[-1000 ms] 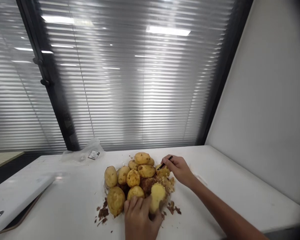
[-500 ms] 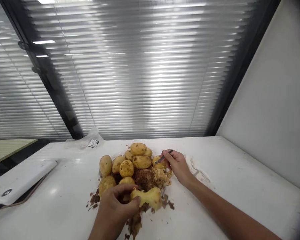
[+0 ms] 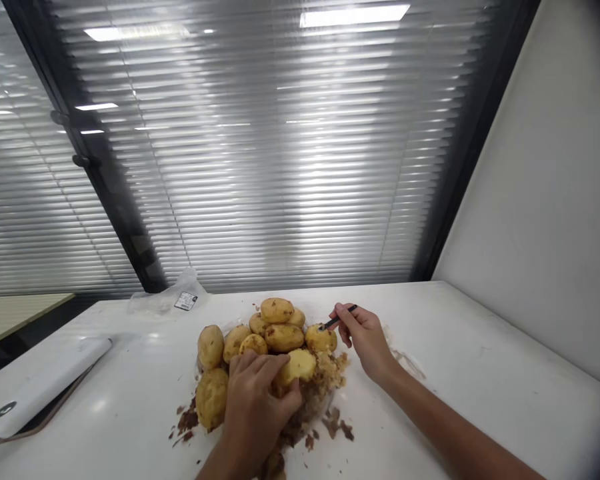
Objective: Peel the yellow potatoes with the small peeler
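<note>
My left hand (image 3: 260, 393) grips a carved potato (image 3: 301, 365) between thumb and fingers, its pale yellow cut face turned to the right. The fingers cover most of the potato's left side. In my right hand (image 3: 367, 337) is a slim, pen-like tool with a dark handle (image 3: 341, 317), pinched and pointing left. Its tip is close to a yellow potato (image 3: 321, 339) at the right of the pile; I cannot tell whether they touch. Several whole potatoes (image 3: 284, 338) are heaped behind my left hand. Moist pale scrapings (image 3: 330, 373) lie below the tool.
Brown peel scraps (image 3: 187, 421) are scattered on the white table (image 3: 140, 387). A clear plastic bag with a label (image 3: 185, 301) lies at the back left. At the far left rests a white flat device (image 3: 50, 387). Window blinds (image 3: 280, 187) rise behind; a wall stands right.
My left hand has moved up and right over the pile, turning the carved potato so its cut end shows. My right hand stays near the right-hand potato. The view has tilted up slightly.
</note>
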### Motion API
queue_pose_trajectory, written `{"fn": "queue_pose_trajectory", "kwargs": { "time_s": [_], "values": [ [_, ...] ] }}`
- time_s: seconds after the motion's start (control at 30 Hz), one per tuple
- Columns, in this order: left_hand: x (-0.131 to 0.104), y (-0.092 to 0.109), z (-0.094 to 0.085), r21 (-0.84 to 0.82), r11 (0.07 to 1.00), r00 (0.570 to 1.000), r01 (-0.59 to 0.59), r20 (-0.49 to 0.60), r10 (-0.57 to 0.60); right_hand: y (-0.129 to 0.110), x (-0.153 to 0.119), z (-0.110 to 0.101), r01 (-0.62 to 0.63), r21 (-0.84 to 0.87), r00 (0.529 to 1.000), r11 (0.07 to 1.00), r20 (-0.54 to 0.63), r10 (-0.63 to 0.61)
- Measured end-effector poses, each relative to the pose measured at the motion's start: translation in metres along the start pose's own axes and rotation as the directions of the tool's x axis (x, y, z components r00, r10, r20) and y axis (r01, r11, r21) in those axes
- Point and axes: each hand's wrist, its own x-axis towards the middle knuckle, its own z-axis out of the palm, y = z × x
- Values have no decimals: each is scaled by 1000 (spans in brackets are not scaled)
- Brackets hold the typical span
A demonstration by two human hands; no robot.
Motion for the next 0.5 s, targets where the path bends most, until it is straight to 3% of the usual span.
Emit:
{"fn": "queue_pose_trajectory", "kwargs": {
  "time_s": [0.13,0.27,0.4,0.5],
  "values": [
    [-4,-4,6,115,989,995,-91,43,87,1,0,0,-24,-42,999,999,44,26],
    [-6,-6,-5,132,986,991,-101,98,89,5,-4,-2,-35,-154,977,987,202,66],
    [-7,-8,-19,87,989,985,-117,136,105,6,-11,0,30,-279,945,960,321,63],
    [-11,-14,-24,107,975,972,-196,150,179,4,-16,1,103,-326,932,940,362,24]
  ]
}}
